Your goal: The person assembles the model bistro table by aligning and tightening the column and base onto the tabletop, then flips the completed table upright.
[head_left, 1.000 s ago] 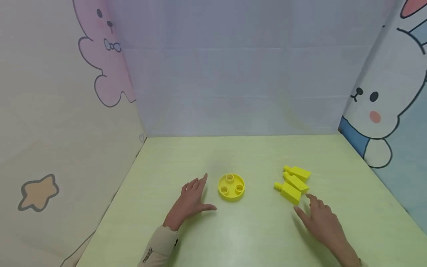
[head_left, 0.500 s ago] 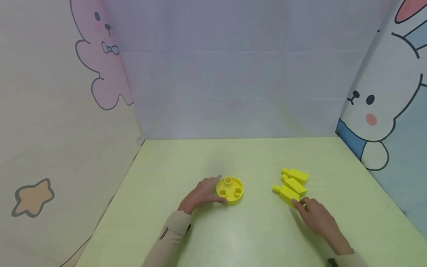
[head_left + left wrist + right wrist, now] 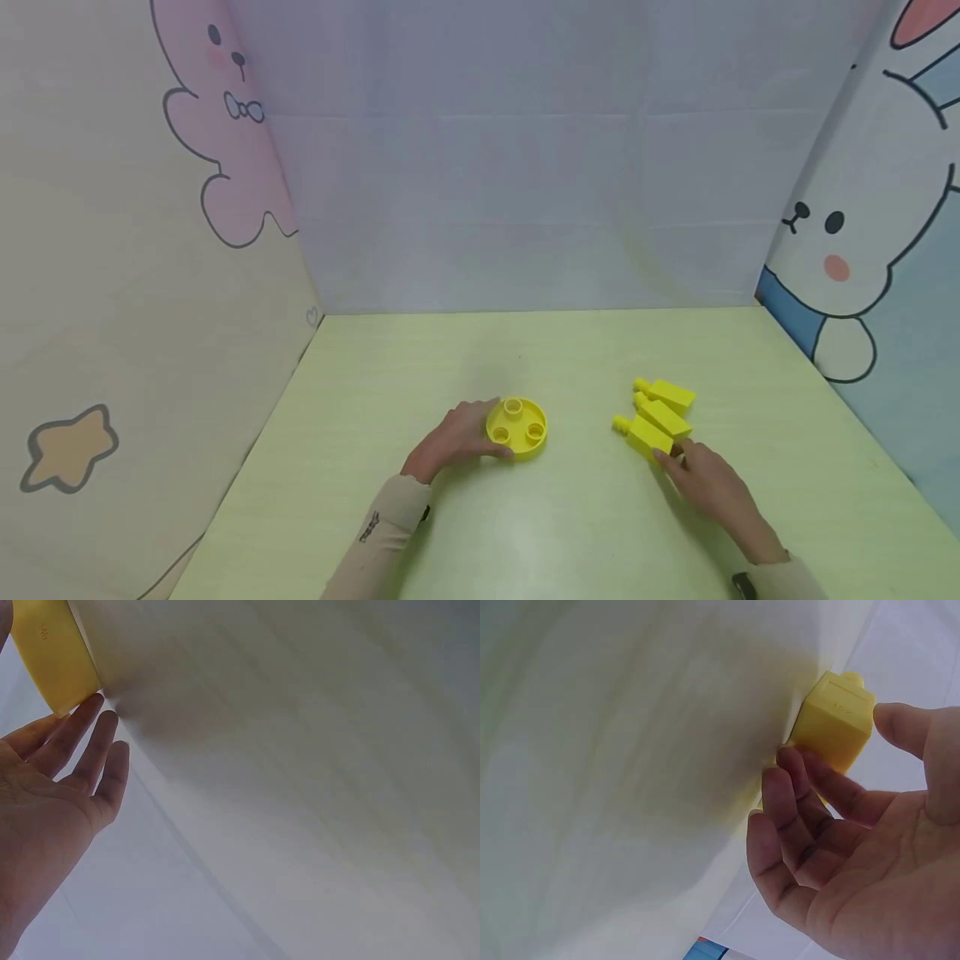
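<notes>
A round yellow base (image 3: 519,423) with three raised sockets lies on the table left of centre in the head view. My left hand (image 3: 457,435) grips its left side, thumb at the near edge and fingers at the far edge. The left wrist view shows fingertips against the base's yellow side wall (image 3: 54,652). On the right lie three yellow blocks with round pegs. My right hand (image 3: 708,483) pinches the right end of the nearest block (image 3: 647,435) between thumb and fingers. The middle block (image 3: 664,419) and far block (image 3: 672,395) lie just behind it.
The pale green table (image 3: 570,517) extends around both hands. A plain cloth wall (image 3: 525,167) rises at its back edge. Printed cloth walls stand at the left (image 3: 150,317) and right (image 3: 915,358).
My left hand has moved right and taken hold of the round base's edge. My right hand has moved slightly left and its thumb and fingers have come together on the nearest block.
</notes>
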Motion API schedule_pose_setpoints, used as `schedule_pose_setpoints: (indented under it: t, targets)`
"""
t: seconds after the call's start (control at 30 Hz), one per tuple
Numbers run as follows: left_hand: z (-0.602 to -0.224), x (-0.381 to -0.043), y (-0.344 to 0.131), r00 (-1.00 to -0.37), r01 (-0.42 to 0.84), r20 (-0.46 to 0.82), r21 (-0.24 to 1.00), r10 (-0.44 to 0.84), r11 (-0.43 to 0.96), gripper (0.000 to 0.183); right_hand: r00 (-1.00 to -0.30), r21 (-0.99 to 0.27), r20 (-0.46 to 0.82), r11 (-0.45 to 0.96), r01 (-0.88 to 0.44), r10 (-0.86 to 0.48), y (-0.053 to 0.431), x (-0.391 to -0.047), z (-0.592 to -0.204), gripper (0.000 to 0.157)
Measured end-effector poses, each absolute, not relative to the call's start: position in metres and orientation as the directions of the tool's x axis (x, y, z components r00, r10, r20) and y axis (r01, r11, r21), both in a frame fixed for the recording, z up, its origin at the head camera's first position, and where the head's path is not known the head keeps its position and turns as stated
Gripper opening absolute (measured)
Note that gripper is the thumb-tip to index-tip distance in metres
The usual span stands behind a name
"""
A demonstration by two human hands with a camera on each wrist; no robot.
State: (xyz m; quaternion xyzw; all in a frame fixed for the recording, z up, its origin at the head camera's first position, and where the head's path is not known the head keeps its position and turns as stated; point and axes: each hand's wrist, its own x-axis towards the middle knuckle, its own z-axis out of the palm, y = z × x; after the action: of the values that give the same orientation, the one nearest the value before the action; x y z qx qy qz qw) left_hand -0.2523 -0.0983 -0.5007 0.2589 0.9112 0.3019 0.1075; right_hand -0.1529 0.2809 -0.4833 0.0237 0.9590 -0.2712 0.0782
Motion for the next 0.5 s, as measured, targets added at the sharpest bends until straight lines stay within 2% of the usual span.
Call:
schedule_pose_setpoints:
  t: [0.1, 0.33, 0.5]
  targets:
    - [-0.5014, -0.2525, -0.0985, -0.844, 0.405, -0.041, 0.606, 0.535, 0.685, 0.084, -0.989, -0.516, -0.146, 0.854, 0.070, -0.006, 0.2804, -0.1532, -0.4826, 0.047]
    - [-0.5006, -0.2530, -0.0983, -0.845, 0.408, -0.041, 0.596, 0.534, 0.692, 0.083, -0.993, -0.505, -0.113, 0.862, 0.040, -0.020, 0.2778, -0.1530, -0.4802, 0.035]
    - [-0.4999, -0.2531, -0.0976, -0.845, 0.406, -0.046, 0.592, 0.533, 0.696, 0.084, -0.993, -0.500, -0.114, 0.865, 0.053, -0.005, 0.2780, -0.1535, -0.4804, 0.041]
